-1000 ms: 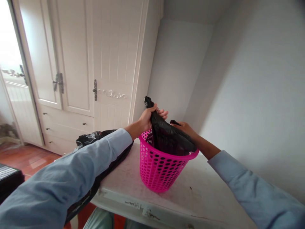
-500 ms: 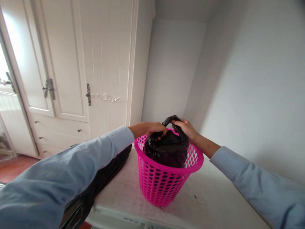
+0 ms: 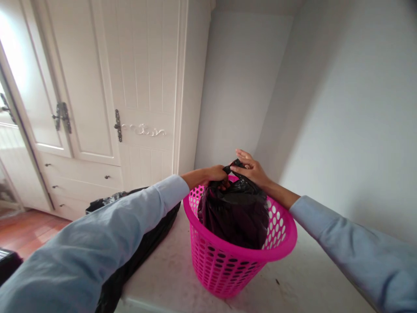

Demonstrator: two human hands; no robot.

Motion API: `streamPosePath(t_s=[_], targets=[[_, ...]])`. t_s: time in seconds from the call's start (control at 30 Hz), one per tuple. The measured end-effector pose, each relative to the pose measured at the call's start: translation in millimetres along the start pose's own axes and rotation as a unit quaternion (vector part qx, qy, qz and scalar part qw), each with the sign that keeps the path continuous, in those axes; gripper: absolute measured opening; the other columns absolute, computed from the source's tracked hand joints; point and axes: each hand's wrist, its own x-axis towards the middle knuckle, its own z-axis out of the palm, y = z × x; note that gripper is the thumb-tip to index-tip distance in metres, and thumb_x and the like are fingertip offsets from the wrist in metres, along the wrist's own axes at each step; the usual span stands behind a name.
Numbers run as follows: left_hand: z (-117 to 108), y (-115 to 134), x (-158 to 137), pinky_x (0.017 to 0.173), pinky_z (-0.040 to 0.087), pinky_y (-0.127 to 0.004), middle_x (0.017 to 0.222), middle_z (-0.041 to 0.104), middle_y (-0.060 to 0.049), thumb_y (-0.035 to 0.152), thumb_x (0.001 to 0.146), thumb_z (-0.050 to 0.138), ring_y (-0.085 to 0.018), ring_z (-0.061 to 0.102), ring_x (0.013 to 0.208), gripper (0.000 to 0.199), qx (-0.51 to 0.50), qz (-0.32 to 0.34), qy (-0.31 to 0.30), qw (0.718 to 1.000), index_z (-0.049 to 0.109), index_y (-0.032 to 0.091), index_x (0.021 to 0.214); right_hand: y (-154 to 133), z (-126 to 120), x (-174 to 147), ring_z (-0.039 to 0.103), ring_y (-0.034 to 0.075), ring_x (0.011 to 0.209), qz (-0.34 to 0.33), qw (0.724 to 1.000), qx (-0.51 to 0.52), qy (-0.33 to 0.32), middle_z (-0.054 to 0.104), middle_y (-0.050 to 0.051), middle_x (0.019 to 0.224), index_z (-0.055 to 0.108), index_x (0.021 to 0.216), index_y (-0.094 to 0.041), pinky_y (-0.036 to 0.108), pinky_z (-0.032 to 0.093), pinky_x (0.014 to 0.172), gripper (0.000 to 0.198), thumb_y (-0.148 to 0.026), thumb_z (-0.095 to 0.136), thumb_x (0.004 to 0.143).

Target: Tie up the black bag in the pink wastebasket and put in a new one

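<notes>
A black plastic bag [image 3: 239, 213], bulging and gathered at its top, sits inside a pink perforated basket [image 3: 224, 271]. My left hand [image 3: 216, 174] grips the twisted neck of the bag above the basket's far rim, its fingers wrapped round the plastic. Opposite it, my right hand [image 3: 252, 170] pinches the tip of the gathered plastic between thumb and finger, while the other fingers stretch away from it. What the bag holds is hidden. The basket stands upright on a white, scuffed tabletop [image 3: 163, 269].
More black plastic [image 3: 143, 250] lies along the table's left edge, partly behind my left sleeve. A cream wardrobe [image 3: 146, 87] with drawers rises behind at the left, and a pale wall [image 3: 352, 108] is on the right. Reddish flooring [image 3: 35, 230] shows at lower left.
The looped neck of the bag has been drawn tighter and smaller. My right hand's fingers have lifted and spread from their closed hold. The basket appears nearer and larger.
</notes>
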Motion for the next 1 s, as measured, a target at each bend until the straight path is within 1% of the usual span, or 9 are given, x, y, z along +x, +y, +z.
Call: streamPosePath(t_s=[0.13, 0.27, 0.33, 0.4, 0.47, 0.57, 0.67, 0.8, 1.0], targets=[[0.0, -5.2, 0.5, 0.036, 0.036, -0.020, 0.052, 0.062, 0.001, 0.005, 0.067, 0.062, -0.013, 0.053, 0.039, 0.019, 0.021, 0.087, -0.054, 0.995, 0.063, 0.017, 0.081, -0.6, 4.1, -6.2, 0.043, 0.034, 0.147, -0.009, 0.999, -0.011, -0.051, 0.047, 0.015, 0.154, 0.079, 0.086, -0.021, 0.048, 0.033, 0.122, 0.044, -0.058, 0.088, 0.065], [-2.0, -2.6, -11.8, 0.041, 0.042, -0.023, 0.054, 0.062, 0.005, 0.013, 0.068, 0.070, -0.015, 0.056, 0.044, 0.030, 0.041, 0.148, -0.104, 0.983, 0.062, 0.021, 0.097, -3.7, 7.0, -11.9, 0.061, 0.028, 0.124, -0.039, 0.998, -0.043, -0.026, 0.062, 0.014, 0.134, 0.069, 0.113, -0.024, 0.047, 0.047, 0.109, 0.050, -0.049, 0.084, 0.073], [-1.6, 0.4, -18.1, 0.043, 0.043, -0.025, 0.053, 0.060, 0.005, 0.027, 0.072, 0.076, -0.015, 0.056, 0.046, 0.022, 0.036, 0.137, -0.124, 0.982, 0.063, 0.022, 0.090, -3.8, 6.4, -14.0, 0.066, 0.027, 0.112, -0.043, 0.997, -0.064, -0.003, 0.064, 0.013, 0.127, 0.059, 0.126, -0.024, 0.047, 0.049, 0.105, 0.065, -0.047, 0.085, 0.071], [-0.4, 2.0, -20.8, 0.043, 0.042, -0.026, 0.052, 0.058, 0.003, 0.047, 0.077, 0.077, -0.014, 0.053, 0.045, 0.030, 0.042, 0.121, -0.121, 0.984, 0.062, 0.021, 0.075, -4.8, 4.9, -15.6, 0.066, 0.028, 0.107, -0.045, 0.994, -0.099, 0.008, 0.066, 0.012, 0.121, 0.055, 0.130, -0.023, 0.046, 0.050, 0.099, 0.072, -0.047, 0.083, 0.069], [0.8, 2.0, -20.0, 0.043, 0.040, -0.028, 0.051, 0.056, 0.001, 0.064, 0.080, 0.071, -0.014, 0.050, 0.044, 0.048, 0.056, 0.108, -0.088, 0.989, 0.058, 0.021, 0.064, -8.1, 3.8, -17.1, 0.066, 0.029, 0.102, -0.053, 0.988, -0.147, 0.016, 0.067, 0.012, 0.112, 0.056, 0.128, -0.020, 0.045, 0.052, 0.093, 0.068, -0.046, 0.079, 0.069], [1.3, 1.4, -16.7, 0.041, 0.037, -0.028, 0.045, 0.050, -0.001, 0.072, 0.090, 0.052, -0.013, 0.044, 0.039, 0.062, 0.035, 0.085, -0.062, 0.994, 0.053, 0.020, 0.055, -16.2, 4.4, -18.9, 0.066, 0.027, 0.096, -0.053, 0.976, -0.208, 0.026, 0.069, 0.009, 0.102, 0.063, 0.114, -0.021, 0.043, 0.051, 0.090, 0.049, -0.047, 0.074, 0.075], [-0.4, 2.4, -15.3, 0.037, 0.029, -0.028, 0.040, 0.045, -0.002, 0.065, 0.100, 0.030, -0.013, 0.038, 0.034, 0.070, -0.051, 0.035, -0.073, 0.995, 0.053, 0.020, 0.052, -21.1, 5.1, -19.8, 0.067, 0.026, 0.093, -0.001, 0.982, -0.188, 0.020, 0.072, 0.007, 0.100, 0.066, 0.101, -0.022, 0.039, 0.051, 0.087, 0.041, -0.053, 0.077, 0.076], [-4.7, 3.1, -14.2, 0.035, 0.024, -0.028, 0.041, 0.047, -0.002, 0.048, 0.103, 0.038, -0.012, 0.038, 0.032, 0.063, -0.116, 0.007, -0.054, 0.992, 0.055, 0.019, 0.050, -20.1, 3.2, -19.3, 0.065, 0.021, 0.078, 0.077, 0.995, -0.057, 0.003, 0.072, 0.005, 0.093, 0.069, 0.098, -0.020, 0.032, 0.051, 0.070, 0.049, -0.062, 0.078, 0.074], [-10.2, 0.9, -9.8, 0.037, 0.032, -0.026, 0.042, 0.052, -0.003, 0.039, 0.102, 0.042, -0.014, 0.042, 0.036, 0.054, -0.168, 0.000, -0.034, 0.985, 0.059, 0.017, 0.056, -21.5, 3.1, -20.3, 0.059, 0.018, 0.067, 0.032, 0.998, -0.032, 0.049, 0.068, 0.003, 0.075, 0.071, 0.092, -0.021, 0.030, 0.046, 0.061, 0.046, -0.062, 0.080, 0.073]])
